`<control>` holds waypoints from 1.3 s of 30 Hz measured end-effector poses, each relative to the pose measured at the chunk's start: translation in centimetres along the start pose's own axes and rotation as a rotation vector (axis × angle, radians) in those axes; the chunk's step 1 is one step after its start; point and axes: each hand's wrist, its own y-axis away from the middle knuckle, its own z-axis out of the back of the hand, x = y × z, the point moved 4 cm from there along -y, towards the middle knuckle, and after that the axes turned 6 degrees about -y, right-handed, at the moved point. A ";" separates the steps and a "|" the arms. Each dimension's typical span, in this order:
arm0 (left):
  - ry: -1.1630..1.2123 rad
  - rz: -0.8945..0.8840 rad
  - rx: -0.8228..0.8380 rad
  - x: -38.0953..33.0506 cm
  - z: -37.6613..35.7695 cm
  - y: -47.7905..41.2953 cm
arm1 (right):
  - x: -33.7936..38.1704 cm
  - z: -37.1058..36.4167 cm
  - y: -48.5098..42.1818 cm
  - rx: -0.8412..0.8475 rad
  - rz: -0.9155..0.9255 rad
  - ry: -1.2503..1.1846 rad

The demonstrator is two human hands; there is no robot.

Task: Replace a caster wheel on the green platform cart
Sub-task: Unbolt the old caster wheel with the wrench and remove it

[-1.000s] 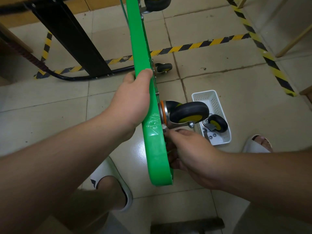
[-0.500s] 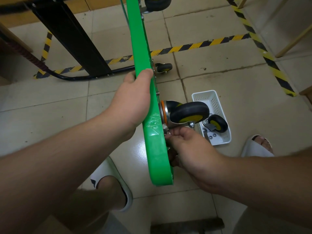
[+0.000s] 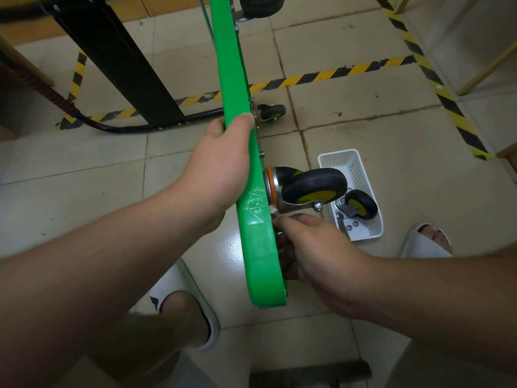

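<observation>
Trouble here would most likely come from the balance: the green platform cart [image 3: 253, 247], a flat plastic deck, stands on its edge and runs from twelve o'clock down to six through the middle of the view. Only the left hand [image 3: 221, 175] steadies it, thumb and fingers clenched over the upper rim. If that clasp slackens while the other hand works, I judge the deck could tip toward three o'clock, onto the wrist and the foot below.

At three o'clock of the left hand, the black rubber caster wheel with a yellow hub [image 3: 313, 186] juts from the deck's underside on its steel fork and orange-ringed plate. The right hand [image 3: 321, 250] sits just below it, at about five o'clock, fingers curled in against the plate's near corner where a silver fastener [image 3: 273, 211] shows. I cannot tell whether the fingertips actually pinch it, since the deck's edge hides them.

A loosened nut could slip and roll off across the tiles (smooth ones, with grout lines to vanish into). The white perforated plastic basket [image 3: 355, 163] on the floor at four o'clock holds a smaller black-and-yellow caster [image 3: 359, 205] and loose nuts [image 3: 352, 226], near but not beneath the hand. A plate held at one corner could also swing.
</observation>
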 end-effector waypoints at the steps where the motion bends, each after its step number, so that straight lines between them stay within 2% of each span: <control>1: -0.001 0.001 0.000 0.0 0.0 0.0 | 0.0 0.0 0.0 -0.006 0.000 0.010; 7: -0.002 0.001 -0.006 -0.1 0.0 0.0 | 0.6 -0.1 0.4 -0.052 0.029 0.059; 14: -0.003 0.006 -0.003 -0.1 0.0 0.0 | 0.6 -0.3 0.6 -0.040 0.073 -0.041; 25: -0.006 0.011 0.014 -0.1 -0.1 0.1 | 0.0 1.5 0.9 -0.086 0.049 0.074; 31: -0.008 0.017 0.018 -0.2 0.0 0.3 | -0.7 3.8 0.0 -0.126 0.074 0.235; 39: 0.005 0.015 0.009 -0.2 0.0 0.4 | -0.4 9.5 -2.9 -0.273 0.090 0.540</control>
